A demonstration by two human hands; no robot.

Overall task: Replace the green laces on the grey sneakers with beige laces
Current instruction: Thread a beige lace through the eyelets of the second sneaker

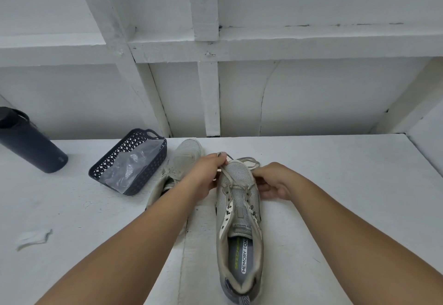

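A dark bottle [28,140] is standing at the far left of the white surface [335,184], leaning in the wide-angle view. Nearer the front edge, a small scrap of clear plastic [33,238] is lying flat. To the right of the bottle, a dark perforated basket [134,161] is sitting with a crumpled clear plastic bag [130,168] spilling out of its near end.

Just beside the basket, the first grey sneaker [184,158] is lying toe-away, partly hidden behind the left forearm; a beige lace is already showing across its upper.

The left hand [206,175] is reaching over the gap between the two shoes, its fingers curled and pinching the beige lace [239,168] near the toe of the second grey sneaker [239,220] — the lace is running up through that pinch and looping loosely over the toe. This sneaker is lying in the middle of the surface, heel toward the camera, its insole reading "MEMORY FOAM". The lace is crossing only the eyelets nearest the toe; the ones closer to the tongue are standing open.

The right hand [273,184] is resting against the sneaker's right side at the laced eyelets, fingers curled inward — whether they are gripping a lace strand or only touching the shoe, I cannot tell.
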